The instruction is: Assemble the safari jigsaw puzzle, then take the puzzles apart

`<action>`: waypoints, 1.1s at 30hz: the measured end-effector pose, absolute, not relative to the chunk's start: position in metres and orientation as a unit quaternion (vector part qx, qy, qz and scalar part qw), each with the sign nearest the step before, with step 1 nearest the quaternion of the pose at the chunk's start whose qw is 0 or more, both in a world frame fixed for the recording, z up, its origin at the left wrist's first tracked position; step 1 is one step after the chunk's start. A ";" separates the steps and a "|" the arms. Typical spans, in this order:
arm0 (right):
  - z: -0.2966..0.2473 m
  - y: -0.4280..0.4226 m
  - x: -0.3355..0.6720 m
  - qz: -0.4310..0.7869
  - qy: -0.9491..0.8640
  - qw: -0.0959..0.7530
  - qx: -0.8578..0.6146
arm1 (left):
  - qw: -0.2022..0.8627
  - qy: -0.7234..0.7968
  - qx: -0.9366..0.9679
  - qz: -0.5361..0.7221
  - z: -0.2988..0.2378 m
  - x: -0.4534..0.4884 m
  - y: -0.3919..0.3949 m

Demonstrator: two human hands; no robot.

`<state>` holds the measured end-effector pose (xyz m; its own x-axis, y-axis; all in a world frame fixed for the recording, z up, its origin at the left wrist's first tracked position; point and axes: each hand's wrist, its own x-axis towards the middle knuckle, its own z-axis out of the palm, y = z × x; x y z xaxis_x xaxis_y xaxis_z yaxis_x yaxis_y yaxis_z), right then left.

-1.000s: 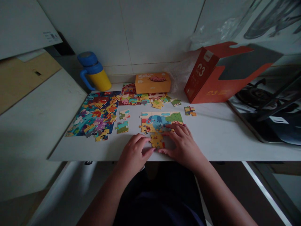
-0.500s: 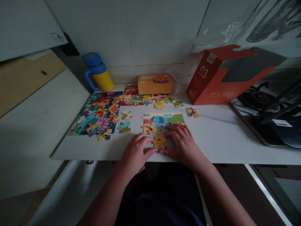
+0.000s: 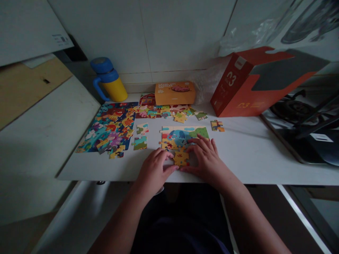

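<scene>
A yellow puzzle piece [image 3: 181, 158] lies flat near the table's front edge, just below a joined puzzle section with a blue elephant [image 3: 177, 135]. My left hand [image 3: 156, 165] has its thumb and fingers at the piece's left side. At the right side, my right hand [image 3: 205, 157] holds it between thumb and index finger, its other fingers reaching over the elephant section's right part. Whether the piece's upper edge is locked into the section I cannot tell. Two loose puzzle pieces [image 3: 140, 142] lie to the left, and another puzzle piece [image 3: 217, 126] is at the right.
A dark blue picture sheet [image 3: 91, 146] with several pieces on it lies at the left. Behind stand a blue-yellow bottle [image 3: 116, 89], an orange puzzle box [image 3: 174, 94] and a large orange-red carton [image 3: 238, 93]. A black stove [image 3: 315, 141] is at the right.
The yellow piece has shifted slightly up toward the elephant section, with both hands still at it. My right hand's outer fingers have spread and moved a little up. The view has shifted slightly.
</scene>
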<state>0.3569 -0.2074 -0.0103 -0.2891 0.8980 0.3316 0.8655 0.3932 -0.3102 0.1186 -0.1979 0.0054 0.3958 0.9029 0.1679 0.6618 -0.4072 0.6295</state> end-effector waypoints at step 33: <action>0.002 -0.204 0.352 0.029 -0.828 0.195 -0.526 | 0.199 0.492 0.806 0.260 0.005 0.121 -0.201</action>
